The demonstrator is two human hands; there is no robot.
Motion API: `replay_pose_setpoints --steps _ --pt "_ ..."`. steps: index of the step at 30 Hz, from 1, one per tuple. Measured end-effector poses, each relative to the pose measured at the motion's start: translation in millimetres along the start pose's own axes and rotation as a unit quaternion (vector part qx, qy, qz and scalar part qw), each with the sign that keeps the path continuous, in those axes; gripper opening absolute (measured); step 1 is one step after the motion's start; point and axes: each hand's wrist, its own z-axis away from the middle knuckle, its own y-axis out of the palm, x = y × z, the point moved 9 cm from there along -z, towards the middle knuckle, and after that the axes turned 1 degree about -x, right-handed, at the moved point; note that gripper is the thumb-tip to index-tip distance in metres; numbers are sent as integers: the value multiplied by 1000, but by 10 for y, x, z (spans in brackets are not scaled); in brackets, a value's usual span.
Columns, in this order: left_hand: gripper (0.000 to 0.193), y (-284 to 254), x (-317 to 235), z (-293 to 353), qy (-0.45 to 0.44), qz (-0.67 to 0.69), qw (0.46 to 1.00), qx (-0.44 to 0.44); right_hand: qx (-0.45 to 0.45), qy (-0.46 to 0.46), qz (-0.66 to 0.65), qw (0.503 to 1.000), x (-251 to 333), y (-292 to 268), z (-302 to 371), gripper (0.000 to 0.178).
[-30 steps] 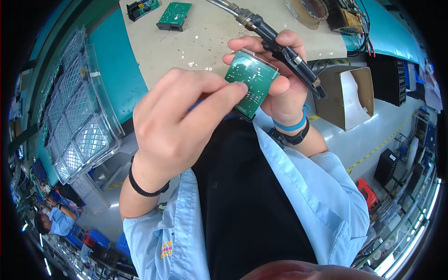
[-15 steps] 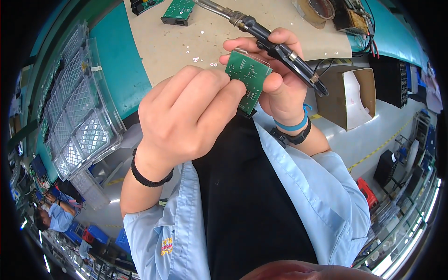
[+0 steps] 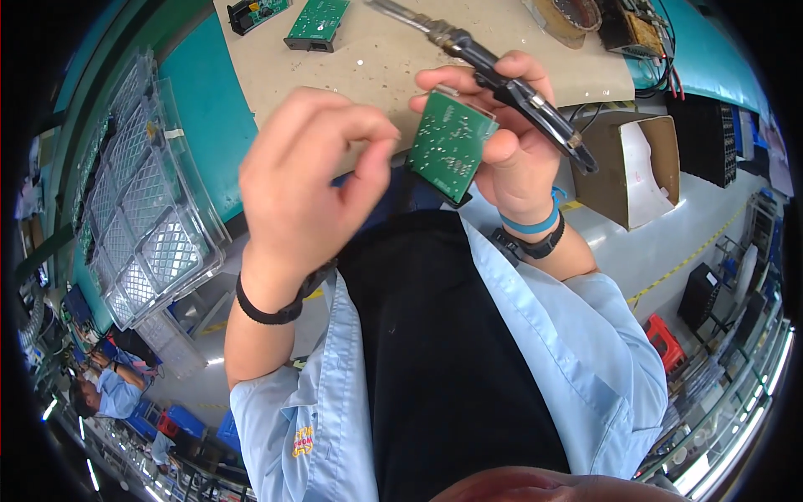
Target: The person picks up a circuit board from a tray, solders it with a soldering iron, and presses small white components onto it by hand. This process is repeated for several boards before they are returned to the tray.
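Note:
My right hand (image 3: 523, 159) holds a green circuit board (image 3: 452, 146) between thumb and fingers, its solder-dotted face toward me. A black part shows along the board's lower edge, and a clear edge along its top. Across the same hand lies a soldering iron (image 3: 502, 79) with a black handle, its metal tip pointing to the far left over the bench. To the left of the board and apart from it, my left hand (image 3: 305, 180) is raised with thumb and forefinger pinched together. Whether anything small sits between those fingertips cannot be made out.
Two more green boards, one flat (image 3: 318, 23) and one in a black housing (image 3: 255, 12), lie on the brown-covered bench (image 3: 376, 75). A round container (image 3: 569, 18) stands far right. Clear plastic trays (image 3: 159, 217) lean at left; a cardboard box (image 3: 631, 171) is at right. A co-worker (image 3: 113, 389) sits lower left.
My left hand has come off the board and moved left, its fingers now pinched. The board and soldering iron have shifted slightly right with my right hand.

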Motion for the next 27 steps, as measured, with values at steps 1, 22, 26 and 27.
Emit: replay_pose_setpoints --steps 1,22,26,27 --pt "18 -6 61 -8 1 0 1000 2 -2 -2 -1 1000 29 -42 -3 66" --pt "5 201 566 180 -85 -170 974 119 -43 -27 99 994 237 -307 0 70" --pt "5 165 580 160 -81 -205 972 77 -31 -40 37 998 246 -244 -17 65" --pt "5 193 588 153 -62 -221 971 73 -31 -42 36 998 252 -227 -17 65"
